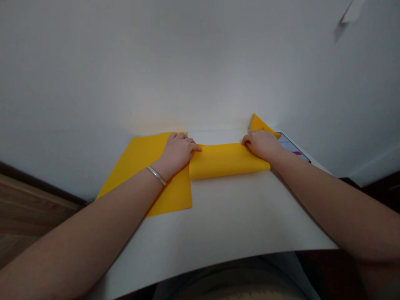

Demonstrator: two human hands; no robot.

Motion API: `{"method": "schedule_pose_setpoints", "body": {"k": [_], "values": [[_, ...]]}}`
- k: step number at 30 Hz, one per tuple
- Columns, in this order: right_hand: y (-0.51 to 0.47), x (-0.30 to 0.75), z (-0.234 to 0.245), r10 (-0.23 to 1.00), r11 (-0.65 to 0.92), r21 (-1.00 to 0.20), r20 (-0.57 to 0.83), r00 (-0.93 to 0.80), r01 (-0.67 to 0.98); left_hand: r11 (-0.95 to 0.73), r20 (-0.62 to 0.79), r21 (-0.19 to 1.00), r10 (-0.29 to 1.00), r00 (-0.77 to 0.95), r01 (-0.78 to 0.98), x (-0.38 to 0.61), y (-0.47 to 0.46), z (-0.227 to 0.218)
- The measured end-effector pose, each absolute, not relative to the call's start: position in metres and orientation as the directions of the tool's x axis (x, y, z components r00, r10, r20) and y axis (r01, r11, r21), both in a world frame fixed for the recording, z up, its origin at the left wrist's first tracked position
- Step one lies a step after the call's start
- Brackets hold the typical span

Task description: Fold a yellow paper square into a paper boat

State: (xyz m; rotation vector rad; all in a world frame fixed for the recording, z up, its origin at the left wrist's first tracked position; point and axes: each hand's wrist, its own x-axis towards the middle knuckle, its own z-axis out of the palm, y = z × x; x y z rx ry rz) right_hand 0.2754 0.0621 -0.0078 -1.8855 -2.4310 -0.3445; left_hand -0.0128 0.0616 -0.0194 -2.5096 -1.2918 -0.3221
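Observation:
A sheet of yellow paper (225, 160) lies bent over on the white table, its curved fold facing me and its edges brought together on the far side. At its far left corner, the fingertips of my left hand (179, 150) pinch the paper edges. My right hand (262, 143) grips the far right corner with curled fingers. Beneath my left hand and wrist, flat yellow paper (175, 200) lies beside the bent sheet; whether it is one sheet or a stack, I cannot tell. Just behind my right hand is a folded, pointed yellow paper piece (258, 123), partly hidden.
The white table (237, 212) meets a pale wall (200, 66) at its far edge. A flat, dark-edged device with a lit screen (292, 146) lies at the right, partly covered by my right hand and arm. Wooden furniture (28, 212) stands at the left.

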Motion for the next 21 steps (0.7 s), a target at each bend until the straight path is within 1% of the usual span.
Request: {"method": "schedule_pose_setpoints", "body": {"k": [4, 10, 16, 21], "values": [[0.059, 0.271, -0.003, 0.966, 0.202, 0.136, 0.134, -0.22, 0.97, -0.507, 0.268, -0.098, 0.815, 0.513, 0.856, -0.008, 0.059, -0.014], [0.054, 0.264, 0.004, 0.977, 0.191, 0.149, 0.065, -0.202, 0.97, -0.462, 0.213, -0.067, 0.859, 0.465, 0.884, 0.001, 0.049, -0.005], [0.048, 0.253, 0.007, 0.981, 0.175, 0.203, 0.045, -0.188, 0.963, -0.446, 0.213, -0.13, 0.86, 0.464, 0.886, 0.006, 0.041, -0.003], [0.042, 0.249, 0.008, 0.981, 0.168, 0.204, 0.063, -0.184, 0.964, -0.461, 0.216, -0.167, 0.845, 0.488, 0.872, 0.007, 0.038, -0.004]]}}
